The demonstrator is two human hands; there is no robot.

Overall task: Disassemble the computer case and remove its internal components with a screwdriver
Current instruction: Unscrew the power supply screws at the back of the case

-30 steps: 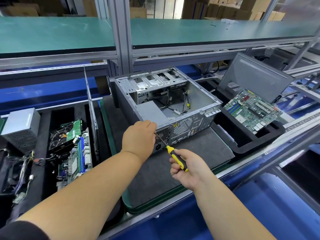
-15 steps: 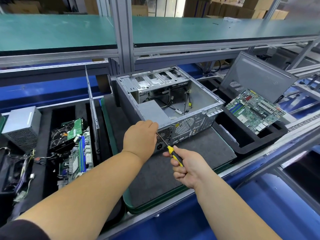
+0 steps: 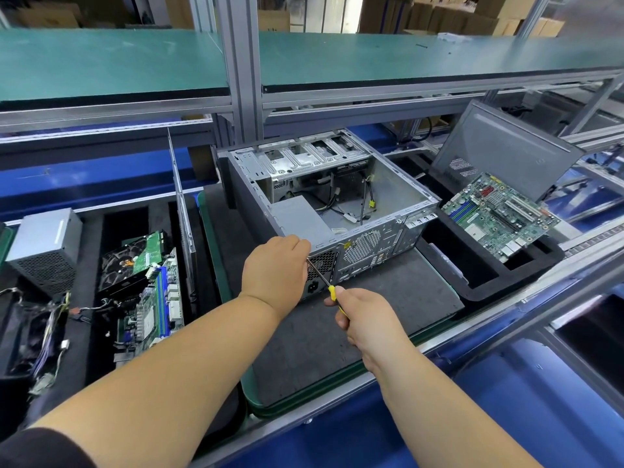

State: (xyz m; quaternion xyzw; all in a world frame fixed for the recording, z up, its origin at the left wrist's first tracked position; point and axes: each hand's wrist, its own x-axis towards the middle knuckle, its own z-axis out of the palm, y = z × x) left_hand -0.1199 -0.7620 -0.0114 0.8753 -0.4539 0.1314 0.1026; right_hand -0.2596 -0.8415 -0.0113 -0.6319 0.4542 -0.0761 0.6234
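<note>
Between the earlier frame and this one, the right hand [image 3: 363,315] had slid up the yellow-and-black screwdriver [image 3: 329,288], its fingers curled round the handle until little of it showed. The left hand [image 3: 275,273] was curled at the thin steel shaft (whether it actually pinched the shaft could not be told). The tip met the perforated rear panel of the computer case [image 3: 334,204], an open grey sheet-metal box lying on a dark mat [image 3: 388,298] with loose cables inside. One green motherboard [image 3: 499,214] sat in the black foam tray [image 3: 472,282] to the right; the left tray [image 3: 87,332] held one boxy power supply [image 3: 44,248] and several circuit boards [image 3: 148,298].
</note>
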